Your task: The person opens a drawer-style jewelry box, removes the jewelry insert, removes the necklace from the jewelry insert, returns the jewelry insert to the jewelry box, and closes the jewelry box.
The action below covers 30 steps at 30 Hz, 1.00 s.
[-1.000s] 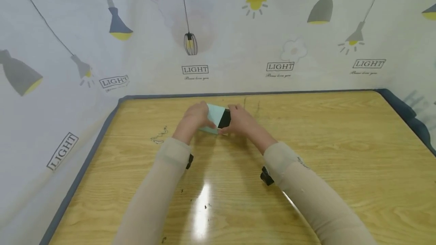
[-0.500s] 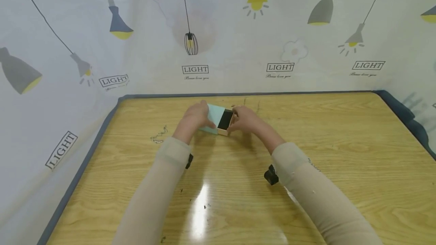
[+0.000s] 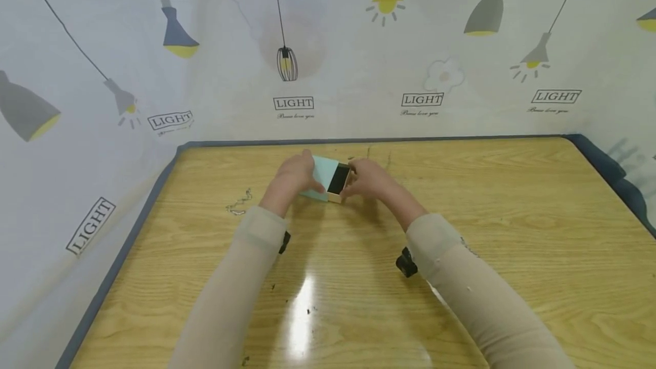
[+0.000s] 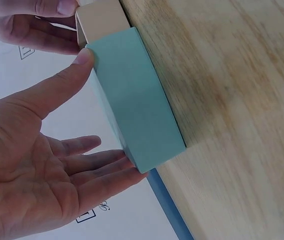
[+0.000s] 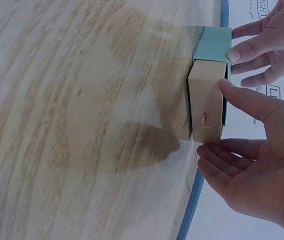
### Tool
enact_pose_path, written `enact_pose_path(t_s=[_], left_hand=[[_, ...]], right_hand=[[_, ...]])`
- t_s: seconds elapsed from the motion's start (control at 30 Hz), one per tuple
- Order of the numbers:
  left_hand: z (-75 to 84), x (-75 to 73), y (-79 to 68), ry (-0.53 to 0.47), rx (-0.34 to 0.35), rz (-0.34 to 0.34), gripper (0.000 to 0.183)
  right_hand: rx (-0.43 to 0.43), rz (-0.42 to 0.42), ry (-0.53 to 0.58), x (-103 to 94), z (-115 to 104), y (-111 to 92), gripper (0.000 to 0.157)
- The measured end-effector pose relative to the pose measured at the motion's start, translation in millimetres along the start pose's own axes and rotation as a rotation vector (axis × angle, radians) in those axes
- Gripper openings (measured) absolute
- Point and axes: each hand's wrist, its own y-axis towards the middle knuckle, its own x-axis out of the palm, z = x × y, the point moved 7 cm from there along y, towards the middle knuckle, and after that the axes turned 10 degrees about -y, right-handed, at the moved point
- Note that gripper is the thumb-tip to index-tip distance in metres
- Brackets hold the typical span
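Note:
A small drawer box sits on the table, its mint-green sleeve [image 3: 324,171] to the left and its beige drawer [image 5: 206,100] sticking partly out to the right. The drawer's inside looks black from above, and a small pinkish pull tab [image 5: 204,120] shows on its front. My left hand [image 3: 293,178] holds the sleeve, thumb at the near edge and fingertips at the far end in the left wrist view [image 4: 37,150]. With thumb and fingers at opposite edges, my right hand [image 3: 368,180] grips the drawer's front end.
A thin silvery chain [image 3: 238,204] lies on the wooden table [image 3: 512,232] left of the box. Small dark specks [image 3: 308,311] dot the near part. Behind stands a white curtain [image 3: 348,73] printed with lamps; a dark blue border [image 3: 410,139] runs along the table's back edge.
My right hand has shifted slightly right, uncovering more of the drawer's black inside and beige near wall. Over the last half second hardly anything moved; my left hand stays on the sleeve.

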Motion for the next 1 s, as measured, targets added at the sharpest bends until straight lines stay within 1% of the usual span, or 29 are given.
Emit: enact_pose_path(t_s=[0.17, 0.4, 0.53, 0.77, 0.87, 1.0], left_hand=[[0.5, -0.8, -0.4, 0.001, 0.005, 0.002, 0.108], [0.4, -0.4, 0.2, -0.003, 0.005, 0.0, 0.105], [0.4, -0.7, -0.2, 0.001, 0.004, -0.001, 0.107], [0.5, -0.2, -0.1, 0.004, -0.003, -0.004, 0.108], [0.7, -0.3, -0.2, 0.007, -0.005, -0.003, 0.108], [1.0, -0.3, -0.5, 0.013, -0.008, -0.004, 0.107]], right_hand=[[0.009, -0.008, -0.018, 2.4, -1.3, 3.7, 0.057], [0.017, -0.034, -0.038, 1.8, -5.6, 2.8, 0.078], [0.021, -0.038, -0.044, 1.5, -7.2, 3.2, 0.074], [0.031, -0.034, -0.036, 1.8, -8.1, 4.5, 0.056], [0.025, -0.027, -0.032, 1.5, -8.6, 4.7, 0.052], [0.02, -0.025, -0.027, 1.8, -9.0, 5.0, 0.053]])
